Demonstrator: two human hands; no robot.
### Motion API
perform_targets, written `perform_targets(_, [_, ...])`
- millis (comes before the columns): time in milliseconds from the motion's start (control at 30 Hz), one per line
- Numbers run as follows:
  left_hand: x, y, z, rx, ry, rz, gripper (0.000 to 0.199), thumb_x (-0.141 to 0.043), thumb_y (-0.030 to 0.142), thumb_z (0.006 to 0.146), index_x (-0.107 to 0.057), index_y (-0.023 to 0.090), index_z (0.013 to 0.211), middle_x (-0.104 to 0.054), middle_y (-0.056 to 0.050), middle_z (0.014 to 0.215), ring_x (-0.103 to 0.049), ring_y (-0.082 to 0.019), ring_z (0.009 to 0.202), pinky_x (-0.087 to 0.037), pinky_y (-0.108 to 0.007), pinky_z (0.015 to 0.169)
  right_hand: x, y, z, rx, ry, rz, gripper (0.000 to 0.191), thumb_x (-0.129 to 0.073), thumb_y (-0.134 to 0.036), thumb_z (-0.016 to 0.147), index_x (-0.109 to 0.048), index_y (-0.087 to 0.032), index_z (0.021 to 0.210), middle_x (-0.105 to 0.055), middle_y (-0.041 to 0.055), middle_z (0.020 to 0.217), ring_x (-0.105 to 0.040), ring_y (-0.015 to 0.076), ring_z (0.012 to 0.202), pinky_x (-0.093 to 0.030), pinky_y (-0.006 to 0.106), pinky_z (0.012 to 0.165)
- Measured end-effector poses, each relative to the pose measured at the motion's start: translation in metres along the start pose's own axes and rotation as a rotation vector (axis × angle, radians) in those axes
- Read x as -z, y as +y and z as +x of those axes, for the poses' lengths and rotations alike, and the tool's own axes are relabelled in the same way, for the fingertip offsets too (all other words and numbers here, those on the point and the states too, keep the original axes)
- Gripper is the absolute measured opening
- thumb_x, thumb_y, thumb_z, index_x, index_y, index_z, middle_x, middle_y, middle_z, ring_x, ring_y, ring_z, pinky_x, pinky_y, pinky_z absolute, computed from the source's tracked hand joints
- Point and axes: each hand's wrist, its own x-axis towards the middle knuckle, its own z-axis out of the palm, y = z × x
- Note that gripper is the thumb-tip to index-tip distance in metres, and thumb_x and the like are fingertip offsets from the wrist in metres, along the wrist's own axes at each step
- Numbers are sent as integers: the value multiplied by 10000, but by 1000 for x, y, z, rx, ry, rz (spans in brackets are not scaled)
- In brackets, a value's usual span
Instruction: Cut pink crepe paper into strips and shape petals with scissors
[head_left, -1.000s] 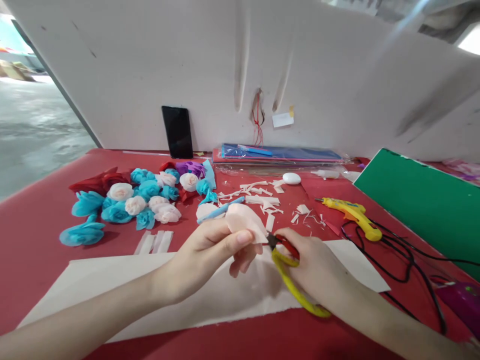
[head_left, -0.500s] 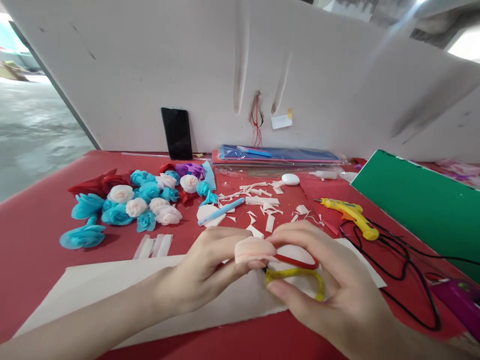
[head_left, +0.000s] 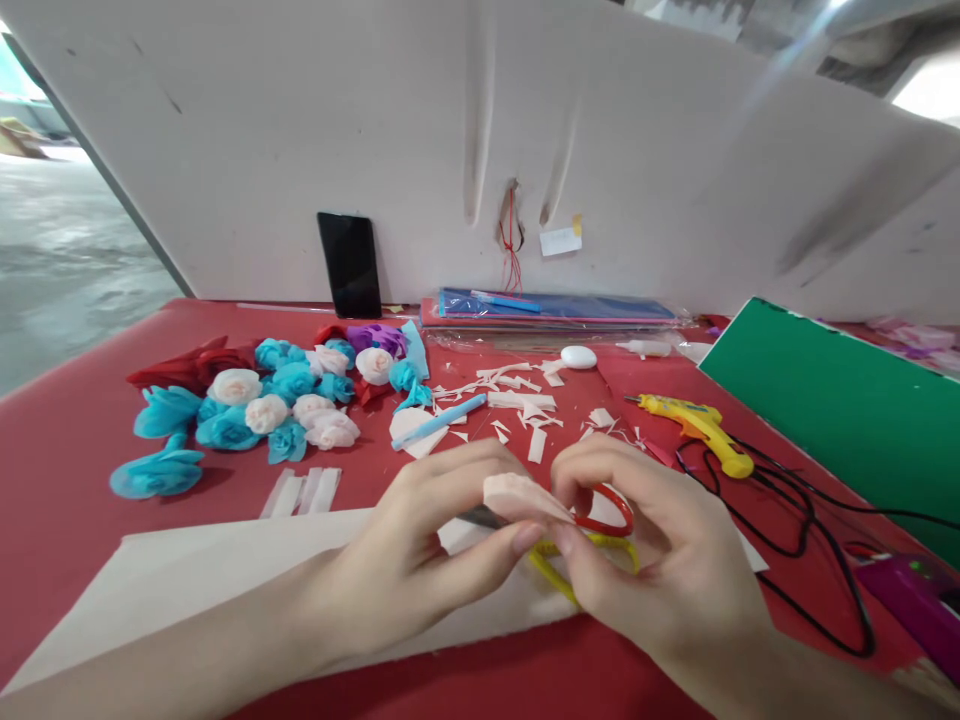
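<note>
A pale pink crepe-paper piece (head_left: 517, 494) is pinched between the fingers of my left hand (head_left: 420, 545). My right hand (head_left: 660, 530) grips the same piece at its right end, thumb and fingertips closed on it. Below the hands are scissors, with a red handle loop (head_left: 611, 512) and a yellow handle loop (head_left: 551, 575). Part of a dark blade shows under my left fingers. Whether the scissors rest on the sheet or touch my right hand, I cannot tell. A cream paper sheet (head_left: 225, 570) lies beneath both hands.
Blue, pink, red and purple paper flowers (head_left: 289, 380) cluster at the left. Paper scraps (head_left: 521, 400) and a blue pen (head_left: 439, 422) lie mid-table. At the right are a yellow glue gun (head_left: 697, 425), its black cord and a green board (head_left: 832, 420). A phone (head_left: 350, 265) leans behind.
The pink piece has turned, its right end now between my right thumb and fingers. My right fingers have drawn in toward it, and more of the dark blade shows.
</note>
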Motion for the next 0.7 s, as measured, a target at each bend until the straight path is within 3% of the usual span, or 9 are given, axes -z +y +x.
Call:
perform_targets(233, [1,8,3,115,177,-175,105,-613,179,845,-655,275,851,-649,56,783,-576,-100,751,-464,-171,711,7,-1,2,13,9,-44,155,-565,-52,667,-493,-190,671,-506,-60,646,-467,65,581,-418,183,562])
perform_targets(333, [-2,9,2,216,233,-318,79,-659,203,814,-688,264,772,-655,51,738,-582,-100,737,-479,-163,691,8,-1,1,62,-14,-67,175,-642,-94,685,-538,-197,781,-564,-45,740,-529,87,676,-440,196,619])
perform_targets(433, [-5,7,1,262,247,-425,75,-696,201,783,-717,268,756,-626,40,739,-570,-99,747,-485,-163,690,8,0,0,101,-119,-116,126,-654,-150,759,-594,-188,863,-610,-27,766,-550,96,690,-445,208,631])
perform_targets(467, [-5,6,1,269,246,-439,71,-704,210,777,-724,274,754,-610,38,743,-561,-96,744,-482,-163,688,8,0,-1,119,-144,-130,50,-622,-155,800,-608,-179,843,-609,-24,737,-542,92,661,-439,212,619])
perform_targets(533, [-6,4,0,279,228,-431,68,-703,237,780,-732,292,753,-590,34,757,-547,-94,746,-473,-162,684,9,-1,-1,175,-161,-159,115,-550,-139,859,-622,-157,772,-588,-17,664,-515,88,607,-419,222,587])
perform_targets(633, [-4,3,-1,209,232,-292,125,-703,247,781,-714,328,876,-609,29,844,-544,-119,841,-464,-192,751,9,-3,-2,268,-147,-221,181,-513,-114,873,-630,-133,736,-577,0,611,-480,98,554,-380,244,530])
perform_targets(700, [-2,4,-1,59,252,-92,267,-705,213,778,-668,333,1014,-613,21,934,-538,-139,914,-446,-223,822,9,-4,-3,296,-141,-253,193,-501,-105,869,-631,-121,727,-578,12,592,-467,106,536,-363,260,515])
